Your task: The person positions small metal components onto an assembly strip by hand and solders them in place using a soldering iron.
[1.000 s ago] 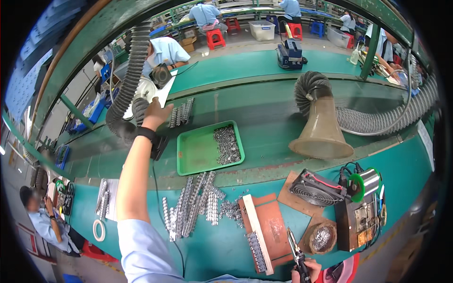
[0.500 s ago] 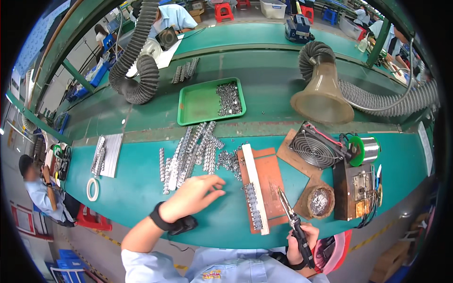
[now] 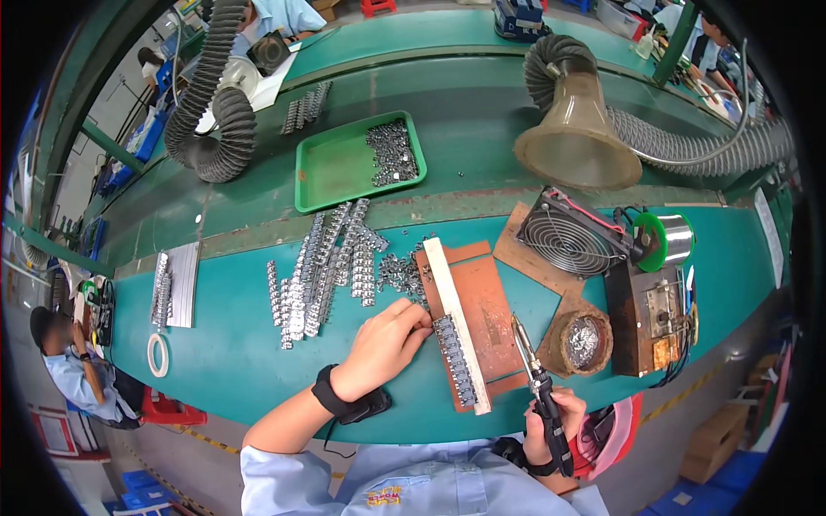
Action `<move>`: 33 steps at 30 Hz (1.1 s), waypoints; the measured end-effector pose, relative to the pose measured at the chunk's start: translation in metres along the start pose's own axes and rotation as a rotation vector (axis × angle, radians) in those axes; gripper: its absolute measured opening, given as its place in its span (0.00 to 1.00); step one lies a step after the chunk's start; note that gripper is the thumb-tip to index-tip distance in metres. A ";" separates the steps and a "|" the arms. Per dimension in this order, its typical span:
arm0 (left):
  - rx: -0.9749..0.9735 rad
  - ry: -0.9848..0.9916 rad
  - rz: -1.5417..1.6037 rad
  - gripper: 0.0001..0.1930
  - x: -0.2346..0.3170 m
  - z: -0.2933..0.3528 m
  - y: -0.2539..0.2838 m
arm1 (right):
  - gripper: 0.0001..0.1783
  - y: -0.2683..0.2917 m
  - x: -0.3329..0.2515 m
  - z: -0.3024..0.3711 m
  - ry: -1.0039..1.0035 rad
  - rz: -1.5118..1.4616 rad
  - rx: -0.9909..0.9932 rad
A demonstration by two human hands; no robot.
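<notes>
My right hand (image 3: 557, 421) grips a black soldering iron (image 3: 542, 391), its bare tip pointing up and away over the orange-brown board (image 3: 482, 301). On that board lies a pale wooden strip (image 3: 456, 327), with a row of small dark metal-topped components (image 3: 456, 361) along its left side. Closed fingers of my left hand (image 3: 387, 344) are at the far end of this row; whether a part is between them is hidden. Just beyond the fingertips is a pile of small loose metal parts (image 3: 403, 273). Several rows of metal components (image 3: 327, 258) lie farther left.
A green tray (image 3: 323, 176) of small parts stands beyond. To the right are a fan (image 3: 572, 236), a solder spool (image 3: 667, 241), a solder-filled pot (image 3: 583, 340) and a metal box (image 3: 641, 318). A fume hood (image 3: 581, 129) hangs behind. A tape roll (image 3: 157, 355) lies left.
My left hand has moved right, from near the component rows to the board's left edge, and its fingers have come together. The view has shifted; my right hand still holds the soldering iron.
</notes>
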State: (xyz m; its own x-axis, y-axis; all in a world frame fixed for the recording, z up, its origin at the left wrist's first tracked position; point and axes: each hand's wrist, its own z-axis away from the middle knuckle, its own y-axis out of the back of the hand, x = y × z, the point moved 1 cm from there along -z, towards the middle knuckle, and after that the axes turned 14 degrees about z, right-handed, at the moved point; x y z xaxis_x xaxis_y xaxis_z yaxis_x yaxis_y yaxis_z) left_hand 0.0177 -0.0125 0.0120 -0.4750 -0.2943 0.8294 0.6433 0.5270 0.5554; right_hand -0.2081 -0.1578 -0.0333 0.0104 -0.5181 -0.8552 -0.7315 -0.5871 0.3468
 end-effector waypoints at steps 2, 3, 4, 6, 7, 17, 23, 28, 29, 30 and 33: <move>0.045 -0.001 0.022 0.05 0.001 0.003 0.001 | 0.24 -0.001 0.003 -0.001 0.015 0.017 0.003; 0.033 0.005 0.030 0.05 0.003 0.007 0.002 | 0.25 -0.002 0.004 -0.002 0.043 0.027 0.004; 0.011 0.122 0.187 0.05 0.007 0.013 0.002 | 0.25 -0.002 0.004 -0.002 0.072 0.038 0.005; -0.034 0.363 0.500 0.04 0.009 0.020 0.001 | 0.25 -0.002 0.004 -0.003 0.052 0.052 0.006; -0.040 0.372 0.507 0.04 0.007 0.021 -0.001 | 0.25 -0.002 0.003 -0.003 0.047 0.055 0.002; -0.069 0.681 1.322 0.05 -0.004 0.029 -0.015 | 0.24 -0.005 0.002 -0.008 0.042 0.076 -0.009; -0.047 0.697 1.388 0.06 0.000 0.027 -0.019 | 0.24 -0.005 0.002 -0.010 0.071 0.047 -0.007; -0.035 0.703 1.353 0.07 0.001 0.027 -0.022 | 0.23 -0.004 0.002 -0.010 0.083 0.034 -0.006; -0.031 0.705 1.344 0.07 0.001 0.026 -0.021 | 0.23 -0.004 0.003 -0.010 0.077 0.035 0.000; -0.027 0.707 1.334 0.07 0.001 0.025 -0.021 | 0.24 -0.002 0.004 -0.009 0.087 0.012 -0.010; -0.016 0.713 1.334 0.07 0.002 0.026 -0.022 | 0.25 0.000 0.007 -0.008 0.104 -0.034 -0.025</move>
State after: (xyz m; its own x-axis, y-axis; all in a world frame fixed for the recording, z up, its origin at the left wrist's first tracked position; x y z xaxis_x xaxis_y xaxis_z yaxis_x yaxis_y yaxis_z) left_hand -0.0132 -0.0037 -0.0003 0.8233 0.0621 0.5642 0.3639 0.7050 -0.6087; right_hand -0.2027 -0.1660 -0.0361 0.1065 -0.5589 -0.8224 -0.7123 -0.6199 0.3291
